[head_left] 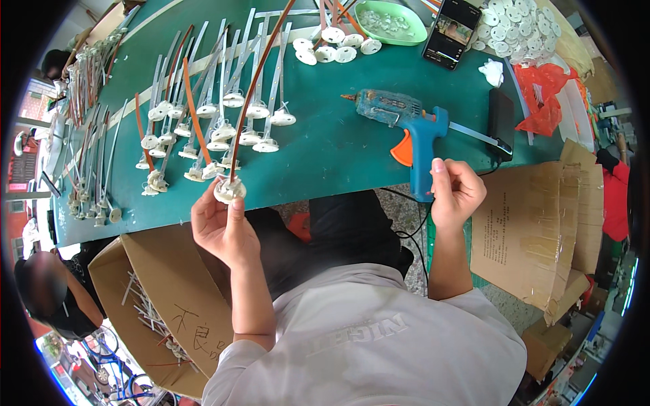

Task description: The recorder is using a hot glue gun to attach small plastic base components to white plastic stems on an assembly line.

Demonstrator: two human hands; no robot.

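A green table [325, 149] carries disc-footed strips [233, 100], a glue gun [421, 139], a phone [452, 32] — and a bowl [418, 31].

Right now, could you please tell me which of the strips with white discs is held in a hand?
The long brown strip whose white disc is pinched in the left hand; the other strips nearby lie on the green table.

Looks to me like a small assembly workshop. Taking the far side of the green worktable [325, 152] as twelve o'clock, rows of near-identical strips on white discs [233, 100] fill ten to eleven; a glue gun [423, 139] and heaped loose discs [516, 30] sit between one and two, cardboard boxes [152, 271] at eight and three.
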